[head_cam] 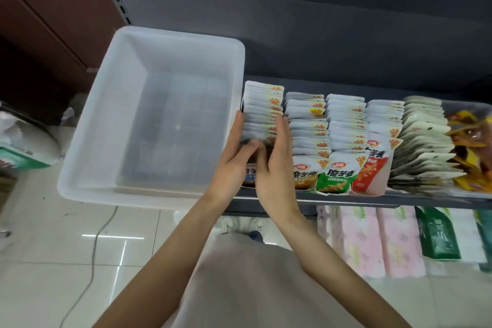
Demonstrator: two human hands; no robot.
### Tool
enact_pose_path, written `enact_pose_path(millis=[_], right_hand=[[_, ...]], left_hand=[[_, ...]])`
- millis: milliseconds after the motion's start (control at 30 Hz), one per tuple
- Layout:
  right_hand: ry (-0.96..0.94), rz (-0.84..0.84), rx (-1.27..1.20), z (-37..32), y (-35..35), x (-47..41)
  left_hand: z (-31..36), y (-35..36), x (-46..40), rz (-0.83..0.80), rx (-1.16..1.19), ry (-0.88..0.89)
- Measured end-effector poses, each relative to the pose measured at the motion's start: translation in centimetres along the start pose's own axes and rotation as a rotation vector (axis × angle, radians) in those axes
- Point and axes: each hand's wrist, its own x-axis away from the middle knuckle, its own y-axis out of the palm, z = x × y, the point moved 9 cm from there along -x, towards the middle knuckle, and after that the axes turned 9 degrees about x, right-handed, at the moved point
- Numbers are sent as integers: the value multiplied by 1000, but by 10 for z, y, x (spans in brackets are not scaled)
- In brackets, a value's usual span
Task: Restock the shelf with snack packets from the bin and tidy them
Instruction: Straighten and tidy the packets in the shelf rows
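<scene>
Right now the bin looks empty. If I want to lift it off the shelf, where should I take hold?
Take the clear plastic bin by its rolled rim, one hand on the near edge and one on the left edge, coming from the front. The near end overhangs the shelf, so that lip is free; the right side sits tight against the packet rows, leaving little room for a grip.

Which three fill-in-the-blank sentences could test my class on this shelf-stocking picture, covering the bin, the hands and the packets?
1. The clear plastic bin beside the packets holds ____ packets.
2. Both hands, the left hand and the right hand, press on the row of packets nearest the ____.
3. The front packet of the third row from the bin is mainly ____.

Missing words: no; bin; green
</scene>
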Motion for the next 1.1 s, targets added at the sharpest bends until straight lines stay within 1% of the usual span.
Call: enact_pose_path(millis=[133, 233, 300, 400, 567, 667, 733, 800, 867, 933, 1000, 1100], right_hand=[[40, 71, -7, 8, 1, 2], [80, 119, -52, 8, 4, 5], [102, 155, -54, 7, 5, 3], [110, 162, -53, 10, 5, -3], [108, 115, -14, 9, 4, -4], [68, 29, 37, -4, -4, -4], [19, -7, 71, -16, -20, -7], [-104, 34, 163, -34, -45, -17], [-244, 111, 300, -46, -67, -37], [-344, 138, 454, -50, -77, -67], [-411, 69, 588, -49, -72, -93], [-479, -58, 699, -44, -51, -113]], left_hand=[[7, 2, -14, 26, -165, 108], [9, 2, -23, 34, -217, 149], [8, -1, -24, 37, -182, 156], [2, -2, -17, 25, -63, 104], [0, -5, -12, 68, 26, 59], [11, -7, -11, 70, 36, 82], [20, -16, -14, 105, 23, 100], [31, -27, -24, 134, -54, 118], [40, -32, -38, 111, -231, 134], [46, -31, -51, 87, -460, 156], [52, -28, -61, 97, -580, 218], [65, -26, -66, 169, -615, 390]])
